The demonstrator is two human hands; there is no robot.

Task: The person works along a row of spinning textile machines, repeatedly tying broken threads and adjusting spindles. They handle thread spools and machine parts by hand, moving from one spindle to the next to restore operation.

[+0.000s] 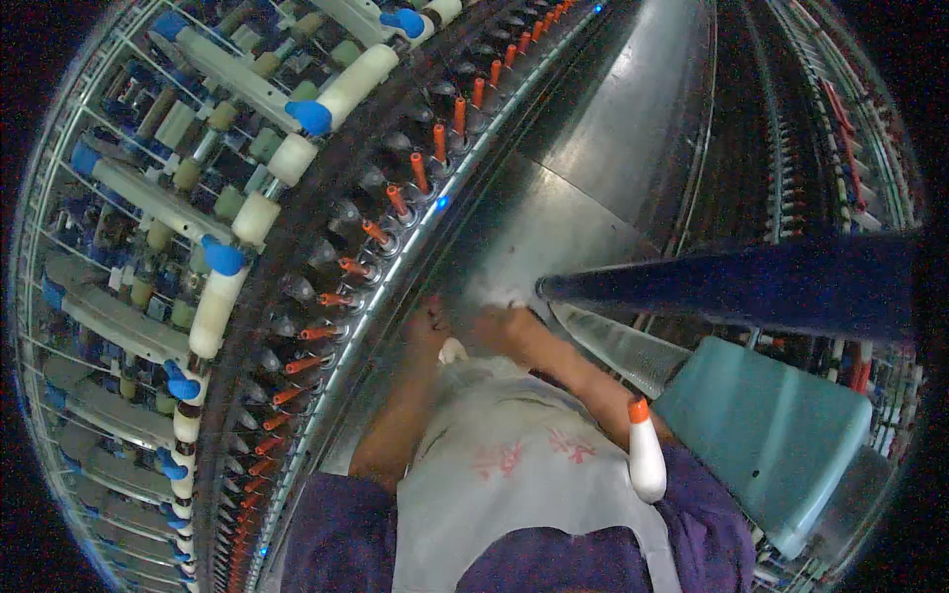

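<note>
My left hand (429, 324) is in front of my waist, beside the lower rail of the spinning frame. It is dim and blurred, so its fingers do not show clearly. My right hand (502, 328) is just to its right, also smeared, with whitish fluff (509, 295) at its far side. Whether either hand holds anything is hidden. A small white tuft (453, 351) sits below the hands, at the top of my pale apron (494, 435). A white yarn bobbin (647, 460) with an orange tip is beside my right upper arm, apart from both hands.
Along my left runs the spinning frame with a curved row of orange spindles (419, 172) and white rollers with blue-ended arms (222, 255). A teal box (766, 435) and a dark blue tube (732, 287) are at my right. A grey metal floor (554, 212) stretches ahead between machines.
</note>
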